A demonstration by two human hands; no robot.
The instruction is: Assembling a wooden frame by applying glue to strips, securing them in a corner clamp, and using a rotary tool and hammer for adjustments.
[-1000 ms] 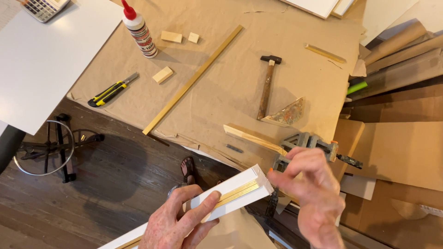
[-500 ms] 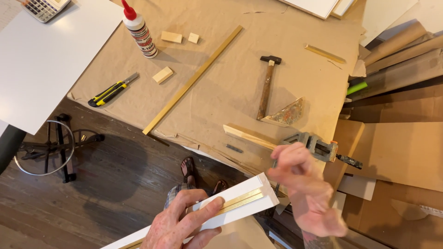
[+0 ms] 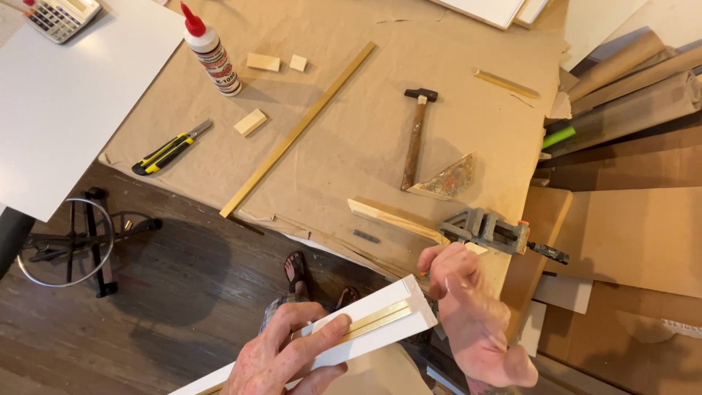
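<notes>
- The surface (image 3: 351, 153) is covered in brown paper, over a dark wooden floor (image 3: 175, 292).
- At six o'clock the left hand (image 3: 289, 358) grips a white moulding strip (image 3: 380, 322) with a gold inlay, held out over the floor.
- The right hand (image 3: 468, 307), at five o'clock, pinches something small by the strip's cut end.
- A grey corner clamp (image 3: 486, 228) sits just beyond that hand.
- A hammer (image 3: 414, 135) lies near centre; a glue bottle (image 3: 210, 51) stands at eleven o'clock, and a yellow utility knife (image 3: 170, 148) lies at nine.
</notes>
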